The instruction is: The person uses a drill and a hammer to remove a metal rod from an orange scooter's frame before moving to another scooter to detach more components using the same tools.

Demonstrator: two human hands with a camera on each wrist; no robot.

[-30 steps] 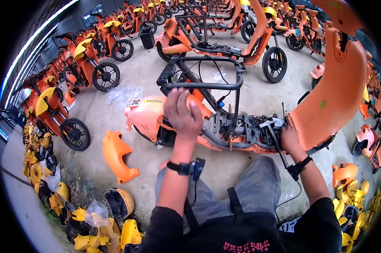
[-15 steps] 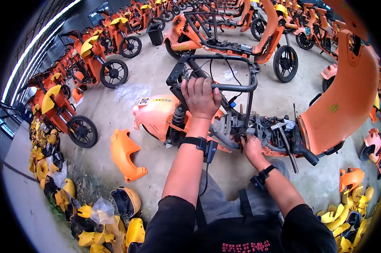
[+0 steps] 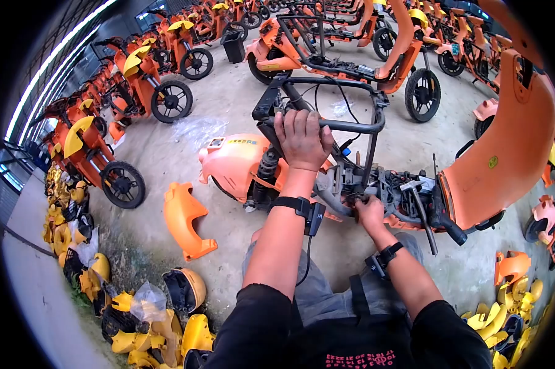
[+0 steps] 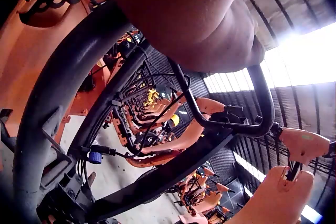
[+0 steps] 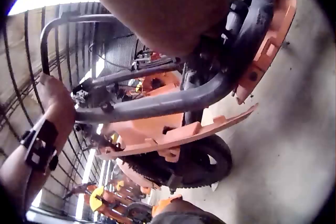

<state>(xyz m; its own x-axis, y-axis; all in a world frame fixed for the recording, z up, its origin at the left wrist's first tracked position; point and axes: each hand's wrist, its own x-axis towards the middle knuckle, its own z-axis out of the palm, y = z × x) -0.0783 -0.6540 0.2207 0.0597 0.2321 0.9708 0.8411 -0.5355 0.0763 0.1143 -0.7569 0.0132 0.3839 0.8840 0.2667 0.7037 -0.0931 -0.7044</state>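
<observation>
My left hand (image 3: 302, 140) grips the black tube of the upright seat frame (image 3: 357, 128) on a partly stripped orange scooter, fingers curled over it. The left wrist view has this tube loop (image 4: 266, 95) coming out from beneath the hand. Lower down, my right hand (image 3: 370, 214) has its thumb and fingers curled at a small dark part on the near side of the scooter's chassis, just below the seat frame. The fingertips hide most of that part. A hammer (image 3: 420, 206) lies across the chassis to the right of this hand.
The scooter's orange front panel (image 3: 495, 157) rises at the right. A loose orange cover (image 3: 186, 221) lies on the floor to the left, near a helmet (image 3: 185, 289) and a pile of yellow parts. Rows of other scooters (image 3: 127, 92) stand beyond.
The left hand, raised with spread fingers before, now holds the seat frame tube. The right hand has moved left from beside the hammer to the middle of the chassis.
</observation>
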